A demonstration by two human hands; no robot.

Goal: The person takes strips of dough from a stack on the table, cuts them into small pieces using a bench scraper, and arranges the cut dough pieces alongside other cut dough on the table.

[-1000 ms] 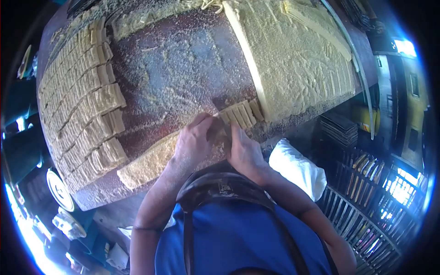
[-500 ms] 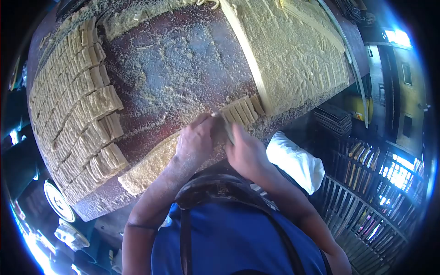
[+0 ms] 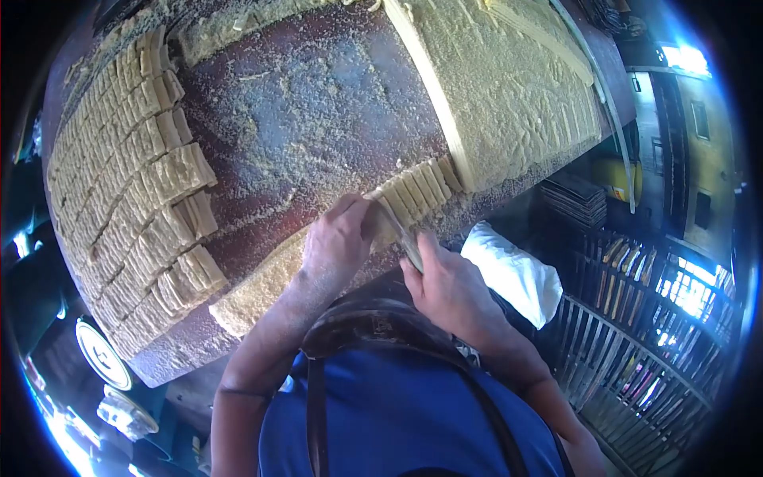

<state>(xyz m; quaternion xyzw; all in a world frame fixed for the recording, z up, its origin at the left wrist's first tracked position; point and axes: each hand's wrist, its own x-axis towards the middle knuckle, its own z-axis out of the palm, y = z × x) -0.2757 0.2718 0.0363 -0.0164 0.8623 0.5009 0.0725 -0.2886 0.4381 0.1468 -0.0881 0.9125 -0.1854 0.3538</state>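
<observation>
Pale strip [image 3: 262,296] held in the curled left hand [image 3: 338,237], the right hand [image 3: 451,288], clenching a knife [image 3: 408,243], has drawn back.

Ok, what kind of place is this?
Probably a bakery or sweet-making workshop, though no sign confirms it. The right hand holds a knife at a dough-like strip, rows of cut pieces lie on the crumb-strewn table, and apparent trays are stacked nearby.

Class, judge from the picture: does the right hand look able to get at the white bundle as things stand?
Probably yes: the white bundle lies close beside the right hand with nothing visible between, though that hand holds a blade.
</observation>
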